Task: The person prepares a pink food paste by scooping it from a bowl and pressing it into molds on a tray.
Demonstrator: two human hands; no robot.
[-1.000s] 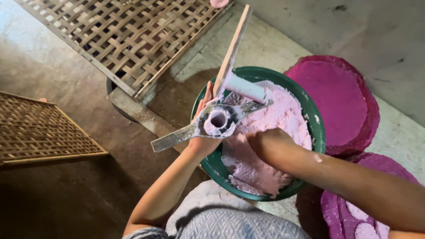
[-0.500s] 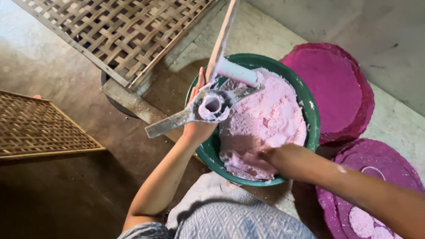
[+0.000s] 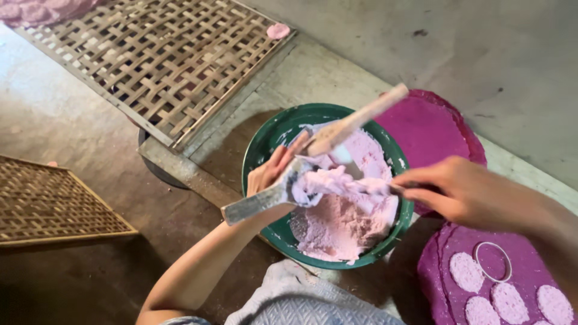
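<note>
One cam only, on my head, looking steeply down w/ the green bowl (image 3: 265,144) approx. mid-frame, close enough that my forearms fill the bottom edge. Woven bamboo rack (image 3: 162,66) sits up-left of the bowl, purple cloth (image 3: 433,129) to its right. No 2nd view, so nothing shared.

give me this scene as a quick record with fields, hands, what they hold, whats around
left hand: holds a dough-coated metal tool over the bowl
right hand: pinches a thin tool, its tip in the dough on the metal tool
wooden stick: slants up from the metal tool
bowl: green, part filled with pink dough
right of bowl: purple mat with pale dough discs and a ring
behind bowl: second purple mat
upper left: woven bamboo tray
left edge: another woven tray
</note>
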